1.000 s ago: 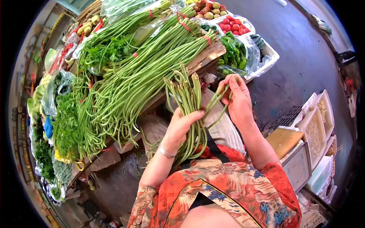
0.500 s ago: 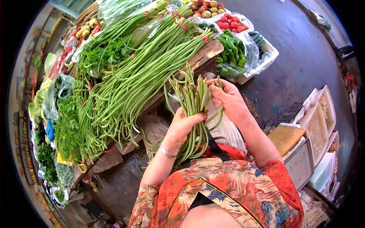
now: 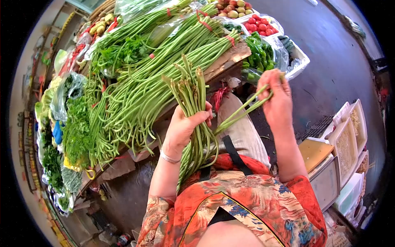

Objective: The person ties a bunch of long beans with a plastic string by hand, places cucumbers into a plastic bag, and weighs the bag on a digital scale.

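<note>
My left hand (image 3: 185, 125) is wrapped round a bunch of long green beans (image 3: 191, 92), their stem ends pointing up and the rest hanging down against my front. Out to the right, my right hand (image 3: 276, 96) pinches a few long bean strands (image 3: 242, 113) near their ends; these stretch down toward the bunch. A larger heap of long beans (image 3: 144, 94), tied in places with red bands, lies on the stall to the left, just beyond my left hand. Red string (image 3: 220, 96) hangs beside the cardboard edge.
Leafy greens (image 3: 76, 136) cover the stall's left side. Green peppers (image 3: 259, 53), tomatoes (image 3: 260, 25) and brownish round produce (image 3: 234, 8) sit at the far right end, near a white foam box (image 3: 302, 61). Plastic bins (image 3: 345, 142) stand low on the right.
My right hand has moved right and up, away from the bunch, drawing a few bean strands out with it. My left hand has shifted slightly left, still gripping the bunch.
</note>
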The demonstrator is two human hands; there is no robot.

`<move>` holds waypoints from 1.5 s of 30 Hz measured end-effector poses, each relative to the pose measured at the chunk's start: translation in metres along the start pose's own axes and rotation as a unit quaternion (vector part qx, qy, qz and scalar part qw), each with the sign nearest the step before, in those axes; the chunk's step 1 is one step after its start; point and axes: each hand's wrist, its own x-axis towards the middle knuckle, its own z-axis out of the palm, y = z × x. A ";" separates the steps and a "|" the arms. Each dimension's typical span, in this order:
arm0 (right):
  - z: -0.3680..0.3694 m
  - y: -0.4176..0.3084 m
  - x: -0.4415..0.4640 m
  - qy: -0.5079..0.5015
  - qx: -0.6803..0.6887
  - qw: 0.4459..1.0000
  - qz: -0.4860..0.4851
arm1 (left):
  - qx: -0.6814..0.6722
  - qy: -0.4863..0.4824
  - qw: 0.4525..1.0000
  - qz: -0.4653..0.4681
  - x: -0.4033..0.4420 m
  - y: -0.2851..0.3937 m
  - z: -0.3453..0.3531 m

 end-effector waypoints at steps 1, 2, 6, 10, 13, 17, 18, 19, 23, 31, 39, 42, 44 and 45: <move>0.002 -0.006 0.003 0.009 0.016 1.000 -0.023 | -0.014 -0.016 1.000 -0.013 0.000 0.003 -0.005; 0.002 -0.009 0.007 -0.036 0.044 0.998 -0.037 | -0.042 -0.049 0.998 -0.012 0.000 0.005 -0.009; 0.009 -0.005 0.001 -0.058 0.075 0.991 0.099 | -0.128 -0.121 0.984 -0.020 0.001 -0.003 -0.008; 0.018 0.007 -0.003 -0.039 -0.115 0.980 0.157 | -0.124 -0.088 0.987 -0.056 -0.005 -0.015 0.001; 0.023 0.011 -0.002 -0.046 -0.121 0.975 0.181 | -0.099 -0.090 0.989 -0.057 -0.007 -0.016 0.005; 0.026 0.009 -0.002 -0.064 -0.119 0.976 0.168 | -0.081 -0.055 0.993 -0.058 -0.009 -0.015 0.013; 0.025 0.009 -0.002 -0.075 -0.112 0.975 0.179 | -0.068 -0.053 0.994 -0.067 -0.009 -0.014 0.014; 0.024 0.008 -0.001 -0.086 -0.106 0.973 0.189 | -0.054 -0.052 0.994 -0.075 -0.008 -0.014 0.015; 0.034 0.009 -0.003 -0.096 -0.091 0.976 0.173 | -0.064 -0.039 0.994 -0.079 -0.010 -0.013 0.025; 0.029 0.019 -0.005 -0.107 -0.081 0.976 0.174 | -0.070 -0.040 0.994 -0.078 -0.008 -0.020 0.028; 0.013 0.050 -0.008 -0.086 -0.017 0.994 0.072 | -0.113 -0.010 0.991 -0.075 -0.006 -0.024 0.017; 0.015 0.043 -0.013 -0.095 0.088 0.982 0.141 | -0.133 0.007 0.990 -0.053 -0.007 -0.021 0.025; 0.010 0.046 -0.014 -0.076 0.164 0.964 0.195 | -0.123 0.001 0.990 -0.063 -0.003 -0.029 0.016; 0.004 0.044 -0.011 -0.077 0.164 0.964 0.196 | -0.113 -0.005 0.991 -0.073 -0.002 -0.031 0.012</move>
